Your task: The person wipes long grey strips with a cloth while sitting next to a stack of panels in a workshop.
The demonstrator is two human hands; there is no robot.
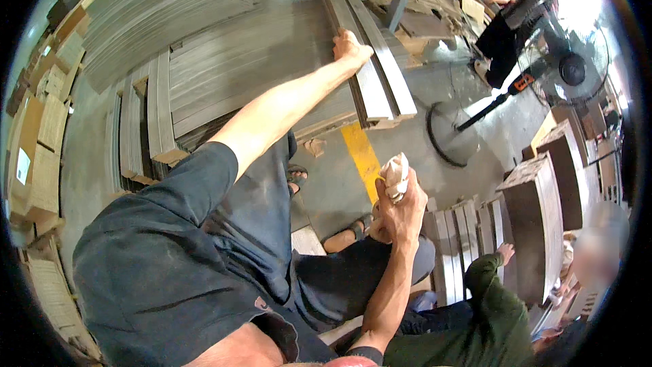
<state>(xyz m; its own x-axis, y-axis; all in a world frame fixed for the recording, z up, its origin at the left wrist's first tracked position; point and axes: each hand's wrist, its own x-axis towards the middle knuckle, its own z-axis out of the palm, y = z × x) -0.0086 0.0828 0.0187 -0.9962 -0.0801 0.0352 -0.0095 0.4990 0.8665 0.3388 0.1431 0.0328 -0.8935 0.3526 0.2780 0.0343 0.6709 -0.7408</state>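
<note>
So the biggest thing here is a huge stack of grey wood-grain planks, laid flat with edges mostly lined up, which I'd guess keeps the pile steady and easy to reach. Down on the right there's a co-worker in a green sleeve, one hand by some dark boards. The pedestal fan stands off to the right, well apart from the stack, probably so it blows air around without being in anyone's way.

Next down in size, the pair of long planks at the right side of the stack. They lie side by side with near ends sticking out toward the yellow floor stripe, likely so there's an end to get at.

Now the hands. Left hand is on the inner edge of that pair, fingers curled, arm stretched way out; looks like steadying, but I can't tell if it's pinching the board or just leaning. Right hand is closed around a bunched white cloth, up in front of the knee and clear of the planks. Balled up like that, it's probably easier to grip.
</note>
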